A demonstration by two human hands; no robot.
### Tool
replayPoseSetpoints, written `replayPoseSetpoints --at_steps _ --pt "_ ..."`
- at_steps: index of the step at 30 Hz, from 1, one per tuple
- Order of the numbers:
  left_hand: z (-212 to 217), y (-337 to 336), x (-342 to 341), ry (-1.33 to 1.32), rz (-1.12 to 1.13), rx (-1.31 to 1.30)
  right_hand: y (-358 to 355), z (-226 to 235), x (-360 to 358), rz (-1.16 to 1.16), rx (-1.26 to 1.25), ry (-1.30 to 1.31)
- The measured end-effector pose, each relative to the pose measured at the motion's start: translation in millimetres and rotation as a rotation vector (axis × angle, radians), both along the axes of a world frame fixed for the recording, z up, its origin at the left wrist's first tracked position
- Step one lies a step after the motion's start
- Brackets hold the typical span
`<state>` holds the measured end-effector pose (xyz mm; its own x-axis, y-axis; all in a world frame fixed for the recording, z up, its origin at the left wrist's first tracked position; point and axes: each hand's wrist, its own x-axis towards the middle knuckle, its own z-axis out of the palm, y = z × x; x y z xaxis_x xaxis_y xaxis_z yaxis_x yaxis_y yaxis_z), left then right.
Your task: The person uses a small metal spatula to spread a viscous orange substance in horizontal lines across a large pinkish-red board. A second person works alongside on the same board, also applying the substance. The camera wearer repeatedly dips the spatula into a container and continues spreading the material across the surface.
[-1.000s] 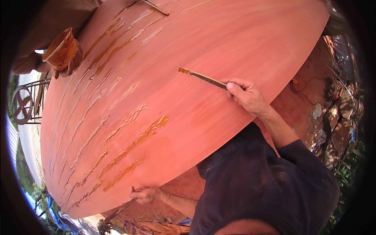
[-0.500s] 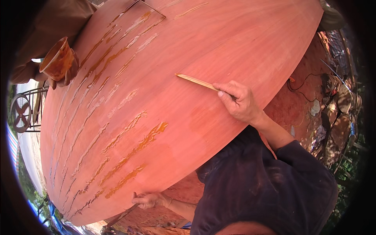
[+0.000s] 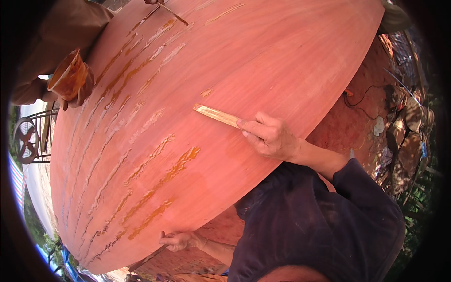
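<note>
In my right hand point(image 3: 272, 136) a flat pale wooden stick point(image 3: 218, 115) is pinched, its tip at a large curved reddish wooden surface point(image 3: 282, 70). A short amber streak point(image 3: 206, 92) lies just beyond that tip. My left hand point(image 3: 181, 240) is closed at the near lower edge of the surface; a thin dark piece runs down-left from under it, and what the fingers hold is unclear. Long amber streaks of paste point(image 3: 162, 181) cross the left half of the surface.
At the upper left another person's hand holds an orange-stained cup point(image 3: 70, 80); at the top edge a hand holds a thin stick point(image 3: 174, 13) over the surface. A fan point(image 3: 27, 140) stands far left. A cable point(image 3: 364, 101) and clutter lie on the reddish ground at right.
My right hand has moved left and slightly nearer with the wooden stick, and a short amber streak now shows on the surface. The other person's thin stick has shifted. My left hand stays put.
</note>
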<state>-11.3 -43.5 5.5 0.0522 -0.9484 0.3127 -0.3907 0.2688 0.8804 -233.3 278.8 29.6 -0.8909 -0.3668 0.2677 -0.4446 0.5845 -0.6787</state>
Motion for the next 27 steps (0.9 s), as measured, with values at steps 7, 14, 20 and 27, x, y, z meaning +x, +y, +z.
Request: replayPoseSetpoints --at_steps 7,14,20,27 --pt "-0.4 -0.6 -1.4 0.009 0.023 0.003 20.7 0.0 -8.7 -0.027 0.161 0.157" --pt "-1.1 0.2 1.5 0.021 0.0 0.029 51.3 14.9 -25.4 -0.123 0.354 0.19" --pt "-0.7 -2.6 0.0 0.005 0.006 0.047 15.3 7.0 -12.1 -0.062 0.19 0.217" --pt "-5.5 18.4 -26.9 0.144 -0.01 0.053 33.0 14.5 -7.7 -0.021 0.29 0.05"
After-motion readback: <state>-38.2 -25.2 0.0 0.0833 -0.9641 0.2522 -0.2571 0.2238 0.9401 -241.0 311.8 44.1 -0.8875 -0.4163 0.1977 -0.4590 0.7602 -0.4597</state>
